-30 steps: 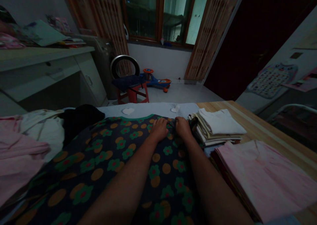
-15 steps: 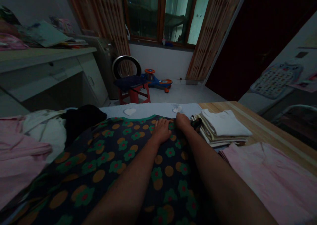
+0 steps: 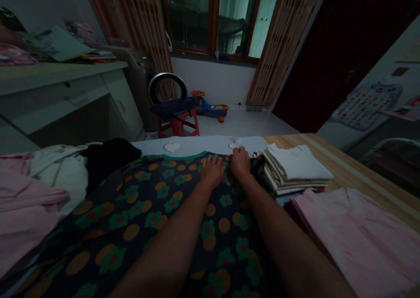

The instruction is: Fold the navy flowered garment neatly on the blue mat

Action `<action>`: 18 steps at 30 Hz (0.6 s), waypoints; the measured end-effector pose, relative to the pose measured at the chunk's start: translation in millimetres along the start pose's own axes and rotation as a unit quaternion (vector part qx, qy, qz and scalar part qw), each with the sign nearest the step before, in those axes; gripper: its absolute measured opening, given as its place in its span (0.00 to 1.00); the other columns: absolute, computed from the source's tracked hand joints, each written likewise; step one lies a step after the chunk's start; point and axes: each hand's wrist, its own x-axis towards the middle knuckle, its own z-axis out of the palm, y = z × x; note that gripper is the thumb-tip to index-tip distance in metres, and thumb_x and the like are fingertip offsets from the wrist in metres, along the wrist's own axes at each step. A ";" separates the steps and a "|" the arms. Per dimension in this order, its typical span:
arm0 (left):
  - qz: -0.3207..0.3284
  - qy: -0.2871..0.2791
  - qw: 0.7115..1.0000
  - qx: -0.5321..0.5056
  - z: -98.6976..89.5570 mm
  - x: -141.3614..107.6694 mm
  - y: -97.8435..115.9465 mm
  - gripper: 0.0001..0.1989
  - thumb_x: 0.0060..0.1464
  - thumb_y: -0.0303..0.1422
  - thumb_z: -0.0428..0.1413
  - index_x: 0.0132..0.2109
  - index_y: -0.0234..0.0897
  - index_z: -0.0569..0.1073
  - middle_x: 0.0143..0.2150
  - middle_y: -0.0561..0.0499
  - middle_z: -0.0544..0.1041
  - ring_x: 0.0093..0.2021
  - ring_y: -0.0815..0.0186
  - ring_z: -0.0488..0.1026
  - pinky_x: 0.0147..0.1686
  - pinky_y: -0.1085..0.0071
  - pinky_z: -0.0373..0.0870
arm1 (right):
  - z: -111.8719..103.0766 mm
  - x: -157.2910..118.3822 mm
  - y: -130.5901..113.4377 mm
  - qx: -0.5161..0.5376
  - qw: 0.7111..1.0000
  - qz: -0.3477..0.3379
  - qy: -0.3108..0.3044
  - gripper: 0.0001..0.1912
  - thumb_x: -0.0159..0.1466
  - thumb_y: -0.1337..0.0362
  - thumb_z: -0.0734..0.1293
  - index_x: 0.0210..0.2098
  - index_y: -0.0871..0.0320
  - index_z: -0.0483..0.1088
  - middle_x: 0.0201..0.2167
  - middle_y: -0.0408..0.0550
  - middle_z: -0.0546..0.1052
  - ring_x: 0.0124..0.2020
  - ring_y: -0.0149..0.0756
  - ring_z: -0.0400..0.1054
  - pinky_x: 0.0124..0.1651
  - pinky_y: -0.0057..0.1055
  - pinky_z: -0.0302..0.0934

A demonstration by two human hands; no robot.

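A dark navy garment (image 3: pixel 177 193) with green flowers and orange dots is spread over the table, its green-trimmed neckline at the far edge. My left hand (image 3: pixel 212 171) lies flat on it just below the neckline, fingers apart. Close to its right, my right hand (image 3: pixel 240 162) has its fingers curled on the garment's upper right part, gripping the cloth. Some of the garment's dark fabric lies bunched between my right hand and a folded stack of light clothes (image 3: pixel 295 164). My right forearm hides part of the garment's right side.
Folded pink clothing (image 3: pixel 357 232) lies on the right of the wooden table (image 3: pixel 370 184). At left are a black cloth (image 3: pixel 113 158), a cream cloth (image 3: pixel 59 166) and a pink cloth (image 3: pixel 29 201). Beyond stand a red stool (image 3: pixel 179 125) and a blue ride-on toy (image 3: pixel 210 108).
My right hand has shifted slightly, its fingers now pointing more forward. The dark fabric beside the folded stack has moved a little. My left hand stays almost in place, its fingers slightly more spread.
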 end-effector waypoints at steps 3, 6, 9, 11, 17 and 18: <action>-0.011 0.025 1.000 0.012 -0.1 0.5 -3.2 0.23 0.67 0.37 0.40 0.64 0.38 0.64 0.68 0.44 0.63 0.69 0.54 0.55 0.66 0.53 0.51 | 7.9 -11.2 -7.1 0.042 0.997 -0.057 -0.045 0.15 0.68 0.70 0.55 0.50 0.61 0.69 0.52 0.59 0.72 0.52 0.42 0.66 0.53 0.34 0.58; -0.046 0.021 0.998 0.023 0.0 0.4 -7.6 0.23 0.66 0.39 0.42 0.64 0.39 0.64 0.70 0.44 0.60 0.70 0.52 0.53 0.66 0.50 0.51 | 22.6 -20.3 -7.5 0.068 0.989 -0.107 -0.078 0.20 0.70 0.66 0.54 0.58 0.62 0.65 0.61 0.58 0.67 0.62 0.41 0.59 0.62 0.36 0.51; -0.083 0.009 0.996 0.029 -2.1 -0.5 -11.3 0.26 0.64 0.43 0.43 0.66 0.42 0.62 0.72 0.44 0.56 0.71 0.48 0.50 0.66 0.47 0.49 | 34.1 -22.6 -1.8 0.072 0.988 -0.103 -0.095 0.26 0.72 0.60 0.53 0.66 0.63 0.56 0.70 0.55 0.55 0.70 0.43 0.46 0.68 0.42 0.40; -0.107 -0.001 0.994 0.029 -5.2 -1.4 -12.9 0.28 0.64 0.47 0.43 0.67 0.43 0.61 0.72 0.45 0.55 0.71 0.46 0.49 0.66 0.47 0.48 | 37.6 -20.1 3.8 0.073 0.987 -0.095 -0.112 0.30 0.72 0.54 0.53 0.69 0.63 0.52 0.71 0.54 0.51 0.71 0.45 0.43 0.69 0.44 0.37; -0.133 -0.015 0.991 0.032 -11.3 -3.5 -14.2 0.33 0.62 0.52 0.41 0.69 0.43 0.59 0.73 0.43 0.53 0.71 0.42 0.47 0.66 0.46 0.47 | 31.2 -3.4 22.1 0.083 0.983 -0.082 -0.143 0.32 0.72 0.52 0.52 0.68 0.65 0.52 0.71 0.55 0.51 0.71 0.46 0.42 0.69 0.42 0.39; -0.131 -0.011 0.991 0.034 -10.8 -3.5 -14.3 0.33 0.62 0.52 0.42 0.69 0.43 0.59 0.73 0.42 0.53 0.71 0.42 0.47 0.66 0.46 0.47 | 28.9 -2.2 23.7 0.086 0.982 -0.081 -0.147 0.30 0.72 0.55 0.52 0.68 0.65 0.53 0.71 0.56 0.52 0.71 0.45 0.44 0.69 0.41 0.41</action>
